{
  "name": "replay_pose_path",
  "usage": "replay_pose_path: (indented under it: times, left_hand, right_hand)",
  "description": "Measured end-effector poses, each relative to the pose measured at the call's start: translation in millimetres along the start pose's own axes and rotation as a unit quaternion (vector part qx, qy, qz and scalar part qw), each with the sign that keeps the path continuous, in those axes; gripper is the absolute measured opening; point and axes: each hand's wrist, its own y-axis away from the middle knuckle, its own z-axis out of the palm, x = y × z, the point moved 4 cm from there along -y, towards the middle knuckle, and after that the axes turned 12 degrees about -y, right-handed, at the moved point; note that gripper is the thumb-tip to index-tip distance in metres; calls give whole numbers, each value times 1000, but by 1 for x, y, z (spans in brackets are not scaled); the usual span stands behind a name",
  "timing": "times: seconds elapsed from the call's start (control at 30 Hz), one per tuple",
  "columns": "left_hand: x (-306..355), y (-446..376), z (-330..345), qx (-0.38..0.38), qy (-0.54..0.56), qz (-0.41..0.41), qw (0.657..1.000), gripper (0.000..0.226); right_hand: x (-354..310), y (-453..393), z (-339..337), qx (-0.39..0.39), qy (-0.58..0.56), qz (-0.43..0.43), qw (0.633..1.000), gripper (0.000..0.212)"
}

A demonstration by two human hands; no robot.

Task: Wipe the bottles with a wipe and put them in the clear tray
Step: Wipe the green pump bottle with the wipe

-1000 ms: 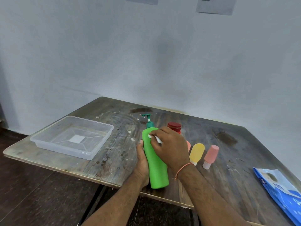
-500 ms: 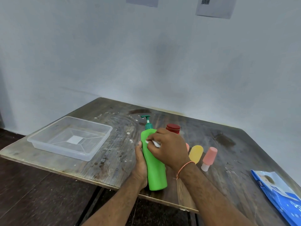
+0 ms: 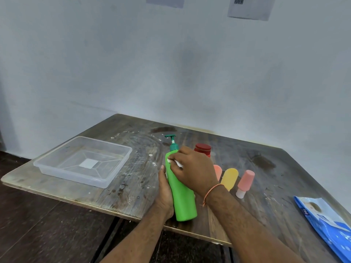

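Observation:
A tall green pump bottle [image 3: 182,198] leans over the table's near edge, its dark green pump at the top. My left hand [image 3: 164,194] grips its lower body from the left. My right hand [image 3: 191,168] pinches a white wipe [image 3: 175,162] and presses it against the bottle's upper shoulder. The clear tray [image 3: 57,168] sits at the table's left with no bottles in it. Behind my right hand stand a red-capped bottle [image 3: 202,149], an orange bottle [image 3: 218,171] partly hidden, a yellow bottle [image 3: 230,178] and a pink bottle [image 3: 245,183].
A blue wipe packet [image 3: 326,223] lies at the table's right near corner. The dark wooden table [image 3: 121,188] is stained with white specks. A grey wall runs close behind it, and dark floor shows below the near edge.
My right hand with the wipe slid a little down and then back up on the bottle's shoulder. The bottle stays in my left hand; the view shifted slightly.

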Motion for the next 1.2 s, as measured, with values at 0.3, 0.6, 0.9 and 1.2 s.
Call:
replay_pose_path:
  times: [0.3, 0.6, 0.9, 1.2]
  left_hand:
    - [-2, 0, 2, -3, 17, 1, 1000, 55]
    - [-2, -2, -2, -5, -15, -6, 1000, 64]
    - [-3, -3, 1, -10, -1, -19, 1000, 69]
    - [-2, -8, 3, 12, 55, 6, 998, 53]
  right_hand:
    - [-2, 0, 2, -36, 12, -18, 999, 26]
    - [3, 5, -1, -81, -8, -16, 997, 35]
    - [2, 4, -5, -104, -33, -21, 994, 33]
    - [1, -3, 2, -113, -46, -41, 992, 23]
